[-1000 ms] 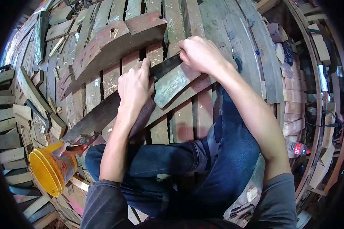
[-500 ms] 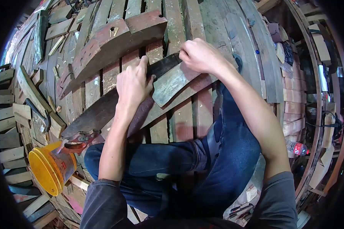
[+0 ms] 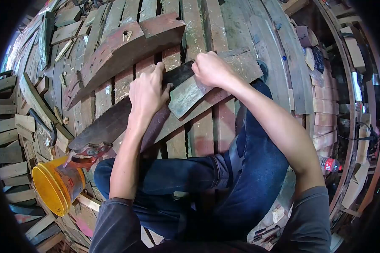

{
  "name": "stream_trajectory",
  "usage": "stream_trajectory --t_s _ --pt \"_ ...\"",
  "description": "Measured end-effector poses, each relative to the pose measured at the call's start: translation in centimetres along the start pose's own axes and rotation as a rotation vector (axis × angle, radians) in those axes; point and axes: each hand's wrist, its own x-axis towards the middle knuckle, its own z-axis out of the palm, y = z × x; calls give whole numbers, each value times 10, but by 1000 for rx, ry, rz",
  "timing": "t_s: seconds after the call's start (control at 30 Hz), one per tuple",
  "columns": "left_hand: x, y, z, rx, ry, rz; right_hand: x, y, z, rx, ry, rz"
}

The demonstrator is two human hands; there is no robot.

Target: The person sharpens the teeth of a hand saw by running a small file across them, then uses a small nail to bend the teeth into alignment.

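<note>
A handsaw [image 3: 105, 126] lies slantwise across wooden pieces, its toothed edge facing up and away and its red-brown handle [image 3: 85, 157] at the lower left. My left hand [image 3: 148, 93] is closed on the middle of the blade, thumb and forefinger at the toothed edge. Near the blade's far right end, my right hand [image 3: 211, 70] is closed in a fist; what its fingers pinch is hidden. A pale flat block [image 3: 186, 98] rests between my hands, against the blade. Beneath it lies a longer board [image 3: 236, 71].
A thick curved timber [image 3: 126, 55] lies beyond the saw on the slats. A yellow bucket [image 3: 50, 189] is at the lower left, near the saw handle. Wood offcuts [image 3: 6, 126] line the left; a bottle [image 3: 329, 164] lies at right.
My right hand has moved a little left and towards me, along the saw's toothed edge. My left hand and the saw look almost unmoved.
</note>
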Motion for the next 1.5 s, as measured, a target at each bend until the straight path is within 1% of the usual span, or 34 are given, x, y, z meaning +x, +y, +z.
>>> stream_trajectory --t_s 0.07,0.13,0.17,0.27,0.3,0.4,0.73,0.83,0.93,1.03,1.17,1.23,1.37,1.47,1.5 --pt "3 -4 -2 -8 -27 -7 -2 -1 -6 6 10 22" --pt "3 -9 1 -19 6 5 -4 3 -10 14 43 27" --pt "5 -12 1 -28 11 12 -5 6 -12 22 70 -12" --pt "4 -13 4 -22 26 37 -4 13 -13 8 86 -10" --pt "4 -14 5 -24 29 53 -3 11 -12 -13 59 31" --pt "5 -15 5 -33 34 70 -3 8 -8 -18 85 -61" --pt "3 -17 6 -37 71 101 -5 4 -13 -62 55 -80" --pt "4 -11 1 -33 35 43 -7 1 -16 -79 63 -79" --pt "4 -11 1 -27 35 46 -7 1 -13 -84 88 -95" --pt "4 -11 2 -18 18 33 -8 0 -12 -111 63 -76" --pt "4 -7 0 5 -19 9 -7 -3 -12 -154 17 -108" --pt "4 -5 -1 16 -33 -7 -4 2 -8 -68 61 -90" --pt "-1 -4 3 12 25 42 -2 14 3 173 139 -2" --pt "-1 -1 0 13 30 50 -10 -6 -9 528 -20 374" --pt "-2 0 -2 19 21 52 -8 -7 1 164 213 38"
